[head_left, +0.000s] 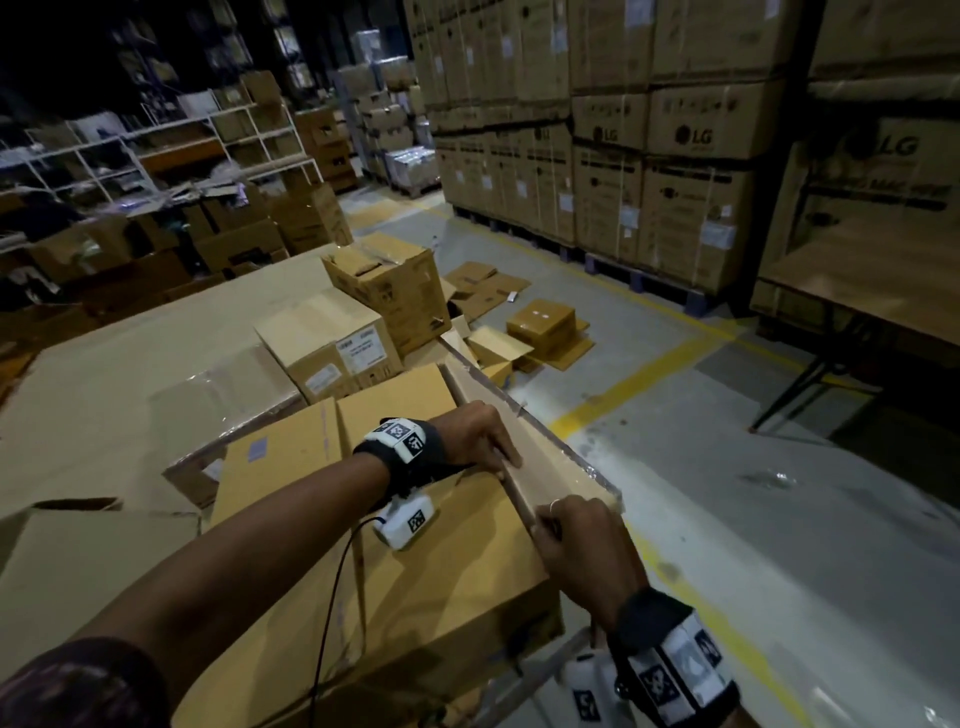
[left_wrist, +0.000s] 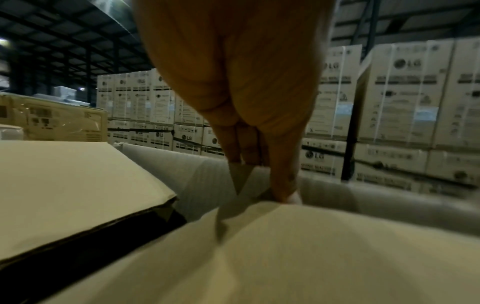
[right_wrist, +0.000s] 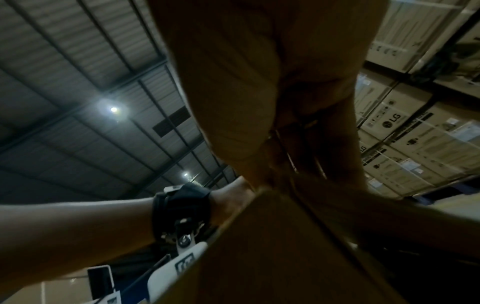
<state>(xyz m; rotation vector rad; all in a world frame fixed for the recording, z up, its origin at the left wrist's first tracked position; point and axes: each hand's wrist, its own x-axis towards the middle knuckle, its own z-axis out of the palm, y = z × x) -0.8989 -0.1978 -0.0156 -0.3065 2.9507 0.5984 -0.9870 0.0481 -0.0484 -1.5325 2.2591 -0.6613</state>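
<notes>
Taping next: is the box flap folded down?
Not yet: flap stands raised off the box, left hand and right hand gripping its edge.

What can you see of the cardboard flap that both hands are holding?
The cardboard flap is a long, plain brown corrugated strip along the right edge of the big box, standing half raised. Clear tape scraps cling to its outer edge. The left hand pinches its middle; the right hand grips its near end.

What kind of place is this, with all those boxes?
Most likely a warehouse: tall stacks of LG cartons, white storage shelves, and yellow lines painted on the concrete floor.
</notes>
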